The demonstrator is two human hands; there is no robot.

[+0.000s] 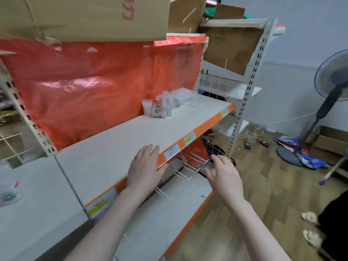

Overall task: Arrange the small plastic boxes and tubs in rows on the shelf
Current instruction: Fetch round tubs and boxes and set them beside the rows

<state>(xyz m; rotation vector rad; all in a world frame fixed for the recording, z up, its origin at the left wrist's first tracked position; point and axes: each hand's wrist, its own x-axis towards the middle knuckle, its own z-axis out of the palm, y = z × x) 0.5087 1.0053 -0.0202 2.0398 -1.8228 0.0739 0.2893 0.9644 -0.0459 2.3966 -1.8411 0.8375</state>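
Observation:
A cluster of small clear and white plastic boxes and tubs [165, 103] sits at the far right end of the white shelf [116, 147], against the red plastic backing. My left hand [146, 166] lies over the shelf's orange front edge, fingers relaxed and holding nothing. My right hand [224, 176] hovers lower and to the right, beyond the shelf edge, fingers loosely spread. A clear plastic box [204, 167] shows just in front of its fingertips; whether the hand touches it is unclear.
Cardboard boxes [84, 16] sit on top of the rack. White wire hooks [178, 172] stick out below the shelf edge over a lower shelf [169, 213]. A standing fan [331, 87] and cables lie on the floor at right. Another person's feet [310, 227] are at lower right.

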